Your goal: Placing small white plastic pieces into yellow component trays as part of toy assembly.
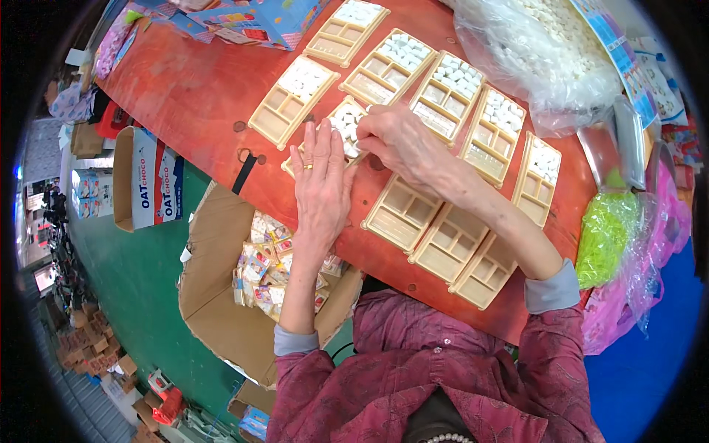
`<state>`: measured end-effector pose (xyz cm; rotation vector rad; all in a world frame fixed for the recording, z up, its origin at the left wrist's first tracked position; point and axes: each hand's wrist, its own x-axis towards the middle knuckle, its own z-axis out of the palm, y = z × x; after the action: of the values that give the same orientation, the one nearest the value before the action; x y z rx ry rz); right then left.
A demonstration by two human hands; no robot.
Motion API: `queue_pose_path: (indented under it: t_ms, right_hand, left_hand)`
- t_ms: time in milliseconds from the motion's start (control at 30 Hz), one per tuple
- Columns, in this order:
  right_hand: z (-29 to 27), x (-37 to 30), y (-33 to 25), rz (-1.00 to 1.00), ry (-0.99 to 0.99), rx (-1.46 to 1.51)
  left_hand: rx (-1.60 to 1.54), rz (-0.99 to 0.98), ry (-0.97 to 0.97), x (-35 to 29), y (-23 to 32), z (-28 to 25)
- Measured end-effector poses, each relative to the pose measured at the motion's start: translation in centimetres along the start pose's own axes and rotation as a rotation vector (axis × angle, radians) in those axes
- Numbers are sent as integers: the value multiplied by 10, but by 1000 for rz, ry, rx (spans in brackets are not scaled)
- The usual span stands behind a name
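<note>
My left hand (323, 184) lies with its fingers stretched out over a cream plastic tray near the table's left edge, covering much of it. White chunky pieces (347, 122) fill the far end of this tray, beside my left fingertips. At the tray's right side, my right hand (406, 144) is closed in a pinch over the pieces; whatever its fingers hold is hidden. Around both hands stand similar trays (277, 118), each with white pieces in one compartment. Closer to me is a row of divided trays (399, 214) with no white pieces showing, partly under my right forearm.
A big clear bag of white pieces (546, 59) sits at the far right of the red table (192, 81). Bright green packing (605, 236) lies at the right edge. Below the left edge, an open cardboard box (214, 280) holds many small printed packets (269, 269).
</note>
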<state>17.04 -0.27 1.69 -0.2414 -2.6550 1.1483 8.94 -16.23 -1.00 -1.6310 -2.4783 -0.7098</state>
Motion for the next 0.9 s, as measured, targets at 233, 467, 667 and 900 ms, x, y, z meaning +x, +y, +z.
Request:
queue_pose_path:
  t_ms: [233, 467, 667, 900]
  right_hand:
    - [8, 2, -2, -56, -15, 44]
    - [19, 3, -3, -86, 27, -1]
    - [11, 14, -1, 46, 120, 146]
    - [22, 16, 3, -16, 173, -33]
  left_hand:
    - [-42, -4, -12, -1, -4, 5]
    - [18, 11, -16, -1, -4, 6]
    - [-29, -4, 9, -1, -3, 5]
    - [-22, 14, 26, 0, -2, 7]
